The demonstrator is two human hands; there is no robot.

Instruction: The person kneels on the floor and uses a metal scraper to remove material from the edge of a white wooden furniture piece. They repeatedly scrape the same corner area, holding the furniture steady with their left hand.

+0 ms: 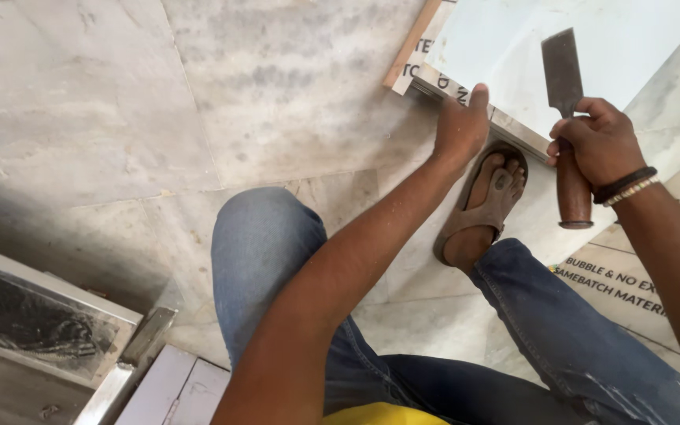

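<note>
Upright, a chisel (566, 118) is gripped by the right hand (598, 142), fingers clenched round its brown wooden handle. The flat metal blade is pointed up and away, and is seen over a pale white panel (592, 47) lying on the floor at upper right. The panel's near edge is pressed by the left hand (461, 126); nothing is grasped by it, the thumb is laid up along the edge, and the other fingers cannot be made out. Dark and light bracelets (630, 186) are worn on the right wrist. Just below the panel edge, between the two hands, a foot in a brown sandal (485, 205) is planted. Blue jeans (277, 260) are worn. Everything is set on a grey marble floor (120, 102). Metal-framed pieces (49, 323) are seen at lower left, well apart.
</note>
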